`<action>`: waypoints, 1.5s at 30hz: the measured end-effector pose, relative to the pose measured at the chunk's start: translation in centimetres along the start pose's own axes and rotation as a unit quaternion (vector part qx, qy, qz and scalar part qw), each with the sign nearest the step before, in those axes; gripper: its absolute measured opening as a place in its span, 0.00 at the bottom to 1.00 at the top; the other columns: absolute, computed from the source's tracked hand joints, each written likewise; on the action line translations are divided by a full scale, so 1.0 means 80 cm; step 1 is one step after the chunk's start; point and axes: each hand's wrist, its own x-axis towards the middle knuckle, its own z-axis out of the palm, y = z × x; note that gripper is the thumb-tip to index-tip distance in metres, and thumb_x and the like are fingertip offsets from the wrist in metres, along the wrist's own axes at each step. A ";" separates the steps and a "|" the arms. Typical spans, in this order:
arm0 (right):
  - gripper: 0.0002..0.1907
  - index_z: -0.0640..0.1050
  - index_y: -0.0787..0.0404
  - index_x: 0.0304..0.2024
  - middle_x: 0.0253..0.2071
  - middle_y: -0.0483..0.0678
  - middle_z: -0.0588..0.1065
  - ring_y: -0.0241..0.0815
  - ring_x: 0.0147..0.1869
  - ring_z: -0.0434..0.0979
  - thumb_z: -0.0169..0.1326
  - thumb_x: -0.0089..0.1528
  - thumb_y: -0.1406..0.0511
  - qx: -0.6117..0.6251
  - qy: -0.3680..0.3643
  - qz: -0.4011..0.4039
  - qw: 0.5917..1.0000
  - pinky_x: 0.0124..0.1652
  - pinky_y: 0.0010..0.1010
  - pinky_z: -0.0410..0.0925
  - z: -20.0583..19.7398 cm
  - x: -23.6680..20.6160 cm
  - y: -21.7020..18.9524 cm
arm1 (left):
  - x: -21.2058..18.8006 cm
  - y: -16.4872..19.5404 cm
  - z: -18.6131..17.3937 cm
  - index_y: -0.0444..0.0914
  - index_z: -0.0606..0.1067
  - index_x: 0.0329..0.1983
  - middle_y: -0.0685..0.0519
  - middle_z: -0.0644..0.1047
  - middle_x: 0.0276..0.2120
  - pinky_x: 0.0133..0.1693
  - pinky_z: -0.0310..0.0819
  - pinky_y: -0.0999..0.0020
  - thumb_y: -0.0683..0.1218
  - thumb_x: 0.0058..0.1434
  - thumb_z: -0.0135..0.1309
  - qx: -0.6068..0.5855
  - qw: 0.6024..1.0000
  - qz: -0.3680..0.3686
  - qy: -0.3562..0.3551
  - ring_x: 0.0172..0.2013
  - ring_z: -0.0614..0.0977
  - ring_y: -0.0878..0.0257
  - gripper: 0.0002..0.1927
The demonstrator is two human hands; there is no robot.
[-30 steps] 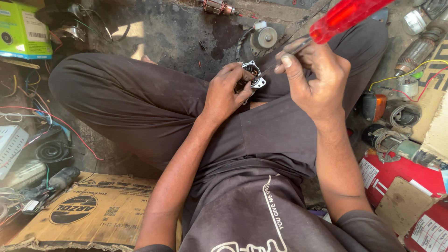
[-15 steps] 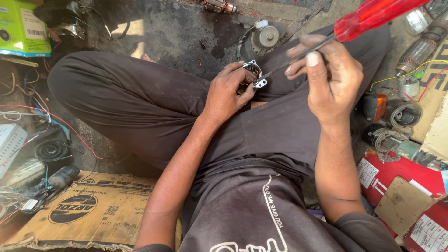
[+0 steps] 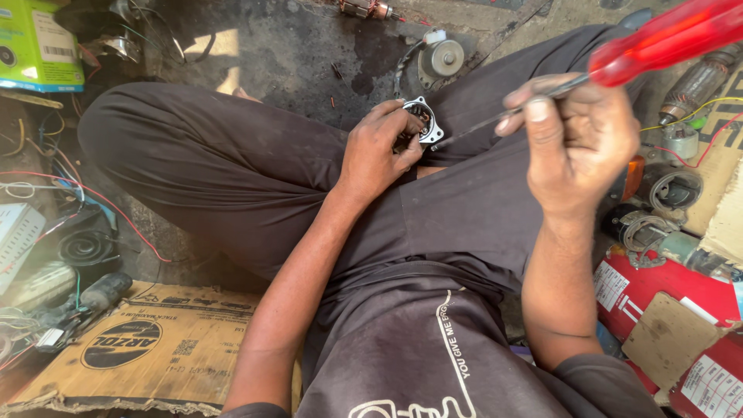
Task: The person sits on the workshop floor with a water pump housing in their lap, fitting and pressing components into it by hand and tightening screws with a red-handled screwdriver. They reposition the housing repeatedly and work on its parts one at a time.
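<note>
A: Starting at the left, what does the left hand (image 3: 379, 155) have?

B: Its fingers (image 3: 402, 124) are clamped around a small round motor part (image 3: 420, 124) with a silvery metal flange, held just above the lap of the dark trousers (image 3: 217, 178). The part sits at the fingertips, pressed between thumb and forefinger.

A: How would it handle, do you think?

B: Light and stiff, I'd judge, being small and metal. The flange rim looks like the safest place to grip; the inner windings or contacts seem delicate, and any grease would make it slippery.

A: And to the right of those fingers?

B: The thin metal shaft of a screwdriver (image 3: 658, 42) reaches in, its tip touching the part's right edge. The right hand (image 3: 576, 147) is closed on the shaft just below the red translucent handle, fingers curled together around it.

A: What about the surface and the room?

B: No table; the person sits cross-legged on a stained concrete floor (image 3: 309, 54). Left of the fingers lie a green box (image 3: 35, 46), loose wires and flattened cardboard (image 3: 131, 348). Beyond the fingers lies a round metal motor piece (image 3: 443, 58), and right of the screwdriver hand are motor armatures, coils and red cartons (image 3: 681, 325).
</note>
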 end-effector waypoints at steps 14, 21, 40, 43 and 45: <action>0.10 0.66 0.71 0.52 0.45 0.61 0.77 0.42 0.37 0.80 0.51 0.80 0.69 0.005 0.036 -0.029 0.999 0.39 0.29 0.78 0.002 -0.007 0.018 | 0.002 0.006 -0.005 0.36 0.76 0.37 0.50 0.79 0.39 0.40 0.80 0.63 0.38 0.56 0.62 -0.049 0.998 -0.037 0.003 0.39 0.84 0.56 0.07; 0.10 0.65 0.70 0.52 0.44 0.61 0.76 0.41 0.37 0.80 0.51 0.80 0.69 0.009 0.034 -0.035 0.999 0.38 0.28 0.78 -0.001 -0.004 0.025 | 0.003 0.005 -0.003 0.35 0.76 0.37 0.49 0.80 0.39 0.41 0.80 0.62 0.38 0.56 0.62 -0.047 0.999 -0.027 0.008 0.40 0.84 0.55 0.07; 0.08 0.66 0.71 0.54 0.44 0.60 0.77 0.41 0.38 0.81 0.50 0.79 0.70 0.005 0.027 -0.020 0.999 0.40 0.28 0.77 0.011 -0.014 0.021 | -0.001 0.002 -0.001 0.37 0.76 0.38 0.53 0.82 0.40 0.51 0.78 0.57 0.39 0.56 0.62 -0.020 1.000 0.011 0.013 0.55 0.81 0.50 0.08; 0.08 0.66 0.71 0.55 0.45 0.60 0.77 0.42 0.38 0.81 0.50 0.79 0.71 -0.018 0.015 -0.027 0.999 0.41 0.28 0.77 0.014 -0.016 0.018 | -0.002 0.001 0.000 0.38 0.77 0.39 0.54 0.82 0.38 0.52 0.78 0.57 0.40 0.56 0.62 -0.024 1.000 -0.005 -0.004 0.57 0.80 0.51 0.09; 0.08 0.67 0.71 0.54 0.45 0.60 0.77 0.42 0.38 0.81 0.50 0.79 0.71 -0.025 0.011 -0.030 0.999 0.41 0.28 0.77 0.015 -0.017 0.018 | -0.002 0.000 0.000 0.39 0.78 0.40 0.54 0.82 0.37 0.51 0.79 0.58 0.40 0.56 0.62 -0.026 1.000 -0.015 -0.011 0.57 0.81 0.51 0.09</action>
